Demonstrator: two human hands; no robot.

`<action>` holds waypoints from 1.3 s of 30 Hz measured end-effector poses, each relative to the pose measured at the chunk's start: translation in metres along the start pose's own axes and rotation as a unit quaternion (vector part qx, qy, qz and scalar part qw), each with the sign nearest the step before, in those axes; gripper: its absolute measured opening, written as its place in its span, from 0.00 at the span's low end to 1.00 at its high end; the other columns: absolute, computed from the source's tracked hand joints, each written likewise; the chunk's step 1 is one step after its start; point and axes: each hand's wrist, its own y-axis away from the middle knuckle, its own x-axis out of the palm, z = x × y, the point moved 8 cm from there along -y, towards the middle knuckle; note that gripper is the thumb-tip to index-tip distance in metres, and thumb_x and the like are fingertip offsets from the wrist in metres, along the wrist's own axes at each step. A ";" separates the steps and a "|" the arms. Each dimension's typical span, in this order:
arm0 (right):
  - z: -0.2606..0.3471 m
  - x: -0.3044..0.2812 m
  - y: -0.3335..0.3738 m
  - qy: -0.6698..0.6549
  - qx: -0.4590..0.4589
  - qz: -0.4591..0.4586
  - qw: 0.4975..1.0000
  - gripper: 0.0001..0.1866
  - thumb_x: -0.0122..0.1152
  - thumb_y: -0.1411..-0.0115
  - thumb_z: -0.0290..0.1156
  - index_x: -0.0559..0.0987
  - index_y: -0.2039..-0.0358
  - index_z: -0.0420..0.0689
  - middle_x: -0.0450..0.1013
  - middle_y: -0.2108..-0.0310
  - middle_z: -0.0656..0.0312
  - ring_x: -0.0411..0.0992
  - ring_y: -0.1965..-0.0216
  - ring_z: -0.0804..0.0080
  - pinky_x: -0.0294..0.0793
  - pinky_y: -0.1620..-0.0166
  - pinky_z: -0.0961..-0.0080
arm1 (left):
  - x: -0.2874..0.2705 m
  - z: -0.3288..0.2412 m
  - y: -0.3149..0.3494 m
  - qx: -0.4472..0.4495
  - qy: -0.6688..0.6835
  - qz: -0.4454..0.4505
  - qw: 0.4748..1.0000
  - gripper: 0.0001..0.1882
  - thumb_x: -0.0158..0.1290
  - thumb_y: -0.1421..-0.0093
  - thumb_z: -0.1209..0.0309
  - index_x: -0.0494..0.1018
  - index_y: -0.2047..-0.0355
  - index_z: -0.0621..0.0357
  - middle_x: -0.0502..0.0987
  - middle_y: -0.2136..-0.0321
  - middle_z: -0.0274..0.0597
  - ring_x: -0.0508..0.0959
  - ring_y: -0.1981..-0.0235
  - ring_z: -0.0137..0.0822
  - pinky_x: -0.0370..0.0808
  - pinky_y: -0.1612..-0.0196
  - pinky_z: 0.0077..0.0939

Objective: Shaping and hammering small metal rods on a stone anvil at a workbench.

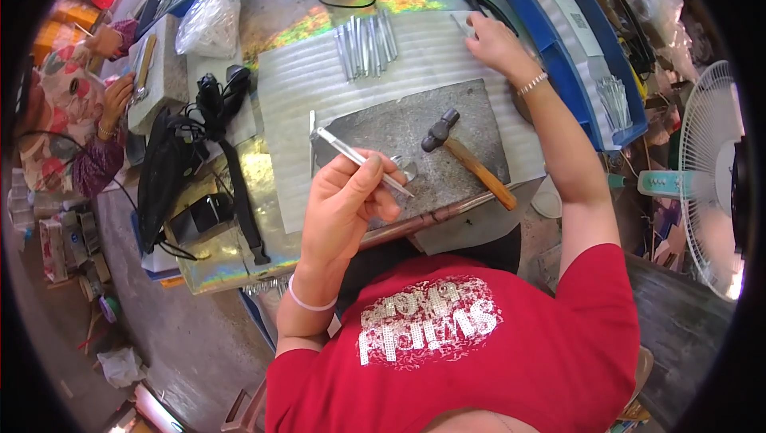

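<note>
My left hand (351, 194) is closed round a slim silver metal rod (339, 146), pinched between thumb and fingers and tilted over the near left part of a dark metal plate (471, 114). Farther off, my right hand (499, 46) reaches to the far right of the white foam sheet (279, 98). Its fingers meet at the end of a thin metal rod (460, 25), beside black-handled pliers (479, 2). A hammer (475, 166) with a wooden handle lies on the plate. Several silver rods (367, 46) rest in a row on the sheet beyond it.
Long blue trays (590, 106) line the right side; a white fan (710, 178) stands beyond. Black straps and a pouch (171, 154) lie at left, near a plastic bag (209, 22). Another person's hand (118, 98) works at far left by a grey block (159, 74).
</note>
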 end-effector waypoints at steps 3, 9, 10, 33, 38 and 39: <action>0.015 0.008 -0.021 0.029 -0.008 0.006 1.000 0.15 0.51 0.53 0.26 0.68 0.62 0.37 0.73 0.68 0.40 0.71 0.62 0.43 0.68 0.59 0.51 | -0.005 -0.002 0.001 0.002 0.012 -0.008 1.000 0.09 0.50 0.38 0.69 0.71 0.63 0.63 0.77 0.72 0.45 0.74 0.84 0.24 0.69 0.82 0.12; 0.004 0.001 -0.032 -0.005 -0.052 0.006 0.999 0.13 0.50 0.53 0.27 0.72 0.66 0.35 0.72 0.73 0.47 0.71 0.70 0.50 0.70 0.66 0.65 | 0.001 0.002 0.001 -0.056 0.001 0.020 0.998 0.12 0.54 0.41 0.71 0.69 0.59 0.62 0.78 0.76 0.42 0.71 0.87 0.22 0.66 0.84 0.10; 0.013 -0.016 -0.024 -0.070 -0.056 -0.001 0.996 0.11 0.51 0.53 0.29 0.72 0.70 0.35 0.72 0.75 0.48 0.72 0.72 0.54 0.70 0.68 0.65 | 0.001 0.002 0.002 -0.063 -0.010 0.023 0.998 0.14 0.55 0.42 0.72 0.68 0.58 0.62 0.78 0.77 0.41 0.71 0.88 0.21 0.66 0.84 0.11; 0.176 -0.080 0.212 -0.656 0.029 0.126 0.743 0.05 0.50 0.38 0.25 0.71 0.64 0.36 0.71 0.73 0.62 0.69 0.78 0.85 0.67 0.76 0.90 | 0.032 0.010 0.043 0.057 -0.309 0.136 0.940 0.16 0.50 0.41 0.82 0.63 0.52 0.65 0.72 0.73 0.34 0.73 0.73 0.21 0.69 0.69 0.13; 0.186 -0.087 0.208 -0.622 -0.049 0.089 0.776 0.04 0.54 0.41 0.20 0.74 0.65 0.35 0.70 0.72 0.60 0.71 0.78 0.83 0.69 0.75 0.89 | 0.027 0.008 0.046 0.168 -0.214 0.080 0.959 0.10 0.51 0.42 0.81 0.67 0.60 0.66 0.76 0.75 0.39 0.77 0.73 0.24 0.74 0.70 0.18; 0.187 -0.089 0.208 -0.602 -0.072 0.078 0.792 0.04 0.55 0.42 0.20 0.74 0.65 0.35 0.70 0.72 0.60 0.71 0.78 0.82 0.69 0.75 0.89 | 0.027 0.009 0.046 0.163 -0.223 0.083 0.958 0.09 0.51 0.42 0.81 0.67 0.61 0.66 0.76 0.75 0.39 0.77 0.72 0.25 0.74 0.69 0.18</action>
